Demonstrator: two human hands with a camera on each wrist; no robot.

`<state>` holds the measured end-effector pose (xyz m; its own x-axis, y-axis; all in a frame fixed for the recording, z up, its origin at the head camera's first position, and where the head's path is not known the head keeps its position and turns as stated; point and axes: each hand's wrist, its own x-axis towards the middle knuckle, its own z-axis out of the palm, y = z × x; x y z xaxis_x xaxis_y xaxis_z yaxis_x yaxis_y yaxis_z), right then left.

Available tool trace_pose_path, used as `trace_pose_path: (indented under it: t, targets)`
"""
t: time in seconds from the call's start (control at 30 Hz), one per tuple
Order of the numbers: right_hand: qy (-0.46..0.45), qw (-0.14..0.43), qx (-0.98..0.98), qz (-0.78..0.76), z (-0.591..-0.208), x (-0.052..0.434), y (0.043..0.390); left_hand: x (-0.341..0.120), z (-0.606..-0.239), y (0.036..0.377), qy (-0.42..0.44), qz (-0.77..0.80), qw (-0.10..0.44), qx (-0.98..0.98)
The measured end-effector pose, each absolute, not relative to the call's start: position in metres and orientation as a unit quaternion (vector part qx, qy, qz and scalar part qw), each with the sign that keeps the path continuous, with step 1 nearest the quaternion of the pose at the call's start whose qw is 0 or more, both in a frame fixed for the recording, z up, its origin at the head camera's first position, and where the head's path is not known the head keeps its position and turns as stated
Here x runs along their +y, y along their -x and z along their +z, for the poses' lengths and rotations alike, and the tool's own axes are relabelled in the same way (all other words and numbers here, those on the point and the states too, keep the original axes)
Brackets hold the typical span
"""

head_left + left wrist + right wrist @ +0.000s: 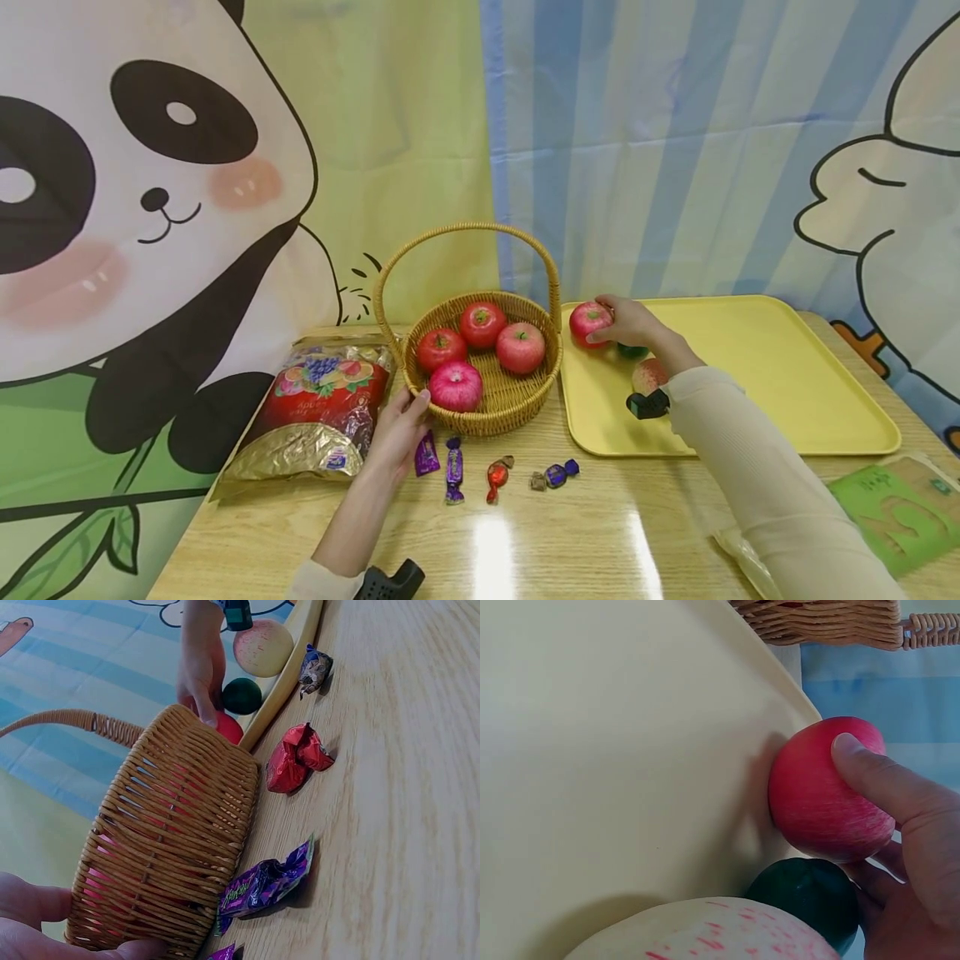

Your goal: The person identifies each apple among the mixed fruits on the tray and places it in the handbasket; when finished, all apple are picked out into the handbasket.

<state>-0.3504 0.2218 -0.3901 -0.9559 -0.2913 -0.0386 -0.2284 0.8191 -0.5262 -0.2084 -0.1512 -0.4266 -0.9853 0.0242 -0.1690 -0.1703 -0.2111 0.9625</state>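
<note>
The right hand (637, 325) grips a red apple (588, 322) on the yellow tray (787, 400), at the basket's (495, 400) three o'clock. The left hand (401, 425) steadies the basket's rim. Best to lift clear over the rim.

Bystanders on the wooden table (570, 542)

Lay in a row before the wicker: four wrapped candies (495, 477); sat at left: a red-and-gold snack bag (318, 408); rested at right edge: a green stencil sheet (896, 508); hung behind: cartoon panda backdrop (142, 208).

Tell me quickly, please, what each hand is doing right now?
Left hand: fingers hold the basket.
Right hand: fingers grip a red apple.
</note>
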Motion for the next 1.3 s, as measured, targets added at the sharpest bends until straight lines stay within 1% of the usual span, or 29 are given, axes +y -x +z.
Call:
trace_pose_path:
  t: [0.27, 0.47, 0.77, 0.97, 1.1, 1.3]
  targets:
    - [0.147, 0.038, 0.951, -0.269, -0.389, 0.223, 0.347, -0.150, -0.424, 0.207, 0.053, 0.778, 0.065, 0.623]
    - [0.164, 0.032, 0.948, -0.269, -0.381, 0.229, 0.340, -0.149, -0.423, 0.206, 0.055, 0.775, 0.068, 0.626]
    - [0.228, 0.063, 0.928, -0.287, -0.349, 0.240, 0.315, -0.151, -0.425, 0.208, 0.061, 0.771, 0.070, 0.630]
    - [0.266, 0.114, 0.893, -0.345, -0.329, 0.245, 0.297, -0.152, -0.424, 0.208, 0.058, 0.769, 0.064, 0.633]
    - [0.287, 0.136, 0.877, -0.361, -0.320, 0.232, 0.290, -0.153, -0.424, 0.208, 0.061, 0.769, 0.060, 0.634]
    - [0.325, 0.147, 0.867, -0.348, -0.318, 0.196, 0.283, -0.152, -0.426, 0.207, 0.058, 0.769, 0.066, 0.633]
